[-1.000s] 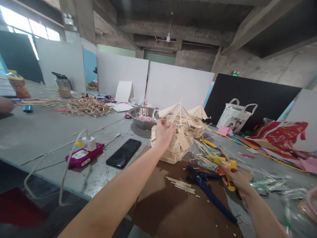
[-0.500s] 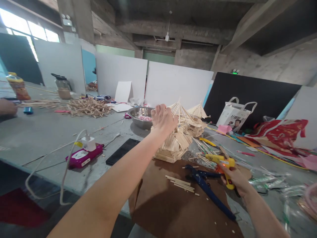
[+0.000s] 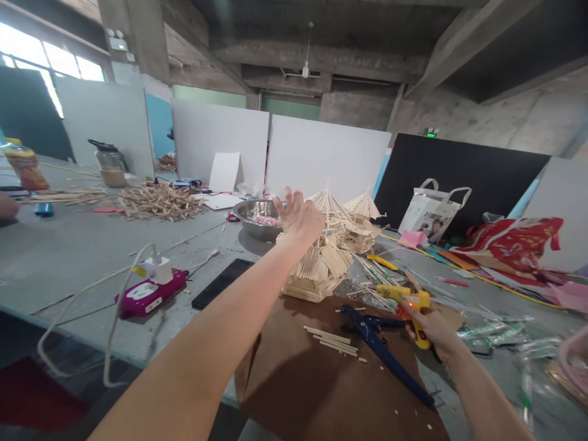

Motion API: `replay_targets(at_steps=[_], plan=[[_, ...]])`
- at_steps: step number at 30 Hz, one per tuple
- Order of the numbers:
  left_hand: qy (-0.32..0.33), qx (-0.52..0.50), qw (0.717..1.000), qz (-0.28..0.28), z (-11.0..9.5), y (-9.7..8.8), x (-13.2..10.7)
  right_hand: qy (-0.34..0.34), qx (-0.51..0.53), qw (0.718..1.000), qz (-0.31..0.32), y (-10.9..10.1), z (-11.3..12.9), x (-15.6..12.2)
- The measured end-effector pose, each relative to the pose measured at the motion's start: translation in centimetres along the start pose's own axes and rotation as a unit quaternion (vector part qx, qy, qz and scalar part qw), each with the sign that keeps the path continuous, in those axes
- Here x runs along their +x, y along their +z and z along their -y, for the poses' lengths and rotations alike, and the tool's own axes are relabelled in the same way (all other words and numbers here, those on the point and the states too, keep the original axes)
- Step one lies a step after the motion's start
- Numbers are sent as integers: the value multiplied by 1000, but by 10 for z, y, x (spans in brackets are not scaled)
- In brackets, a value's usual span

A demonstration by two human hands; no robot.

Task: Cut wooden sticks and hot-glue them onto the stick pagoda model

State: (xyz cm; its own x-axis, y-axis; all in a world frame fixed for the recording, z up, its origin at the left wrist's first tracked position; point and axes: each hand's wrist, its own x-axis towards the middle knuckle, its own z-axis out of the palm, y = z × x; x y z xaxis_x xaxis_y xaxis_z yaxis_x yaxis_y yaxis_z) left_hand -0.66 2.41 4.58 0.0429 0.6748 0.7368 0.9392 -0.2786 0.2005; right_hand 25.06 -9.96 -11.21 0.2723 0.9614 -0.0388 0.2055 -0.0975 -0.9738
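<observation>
My left hand (image 3: 297, 215) reaches out with its fingers spread, resting against the upper roof of a model pavilion (image 3: 324, 260) built of thin wooden sticks. A smaller stick model (image 3: 361, 223) stands just behind it. My right hand (image 3: 429, 324) grips a yellow hot glue gun (image 3: 410, 303) low over the table, to the right of the pavilion. Blue-handled pliers (image 3: 381, 349) and a few loose sticks (image 3: 333, 341) lie on a brown cardboard sheet (image 3: 321, 386) in front of the model.
A steel bowl (image 3: 258, 217), black phone (image 3: 221, 283) and pink power strip (image 3: 149, 293) with white cable lie on the grey table (image 3: 68, 251). Stick pile (image 3: 158, 202) at far left. White bag (image 3: 434, 214), red cloth (image 3: 519, 242) at right. Another person's hand (image 3: 7, 205) at left edge.
My left hand has gone from a closed pinch on the pavilion's side to an open hand higher up on its roof. The right hand with the glue gun barely moved.
</observation>
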Motion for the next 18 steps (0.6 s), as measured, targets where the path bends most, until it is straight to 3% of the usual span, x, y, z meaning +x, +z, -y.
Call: replay_targets(at_steps=[18], plan=[[-17, -4, 1000, 13, -2, 4, 1, 16, -18, 1000, -7, 2, 2, -2]])
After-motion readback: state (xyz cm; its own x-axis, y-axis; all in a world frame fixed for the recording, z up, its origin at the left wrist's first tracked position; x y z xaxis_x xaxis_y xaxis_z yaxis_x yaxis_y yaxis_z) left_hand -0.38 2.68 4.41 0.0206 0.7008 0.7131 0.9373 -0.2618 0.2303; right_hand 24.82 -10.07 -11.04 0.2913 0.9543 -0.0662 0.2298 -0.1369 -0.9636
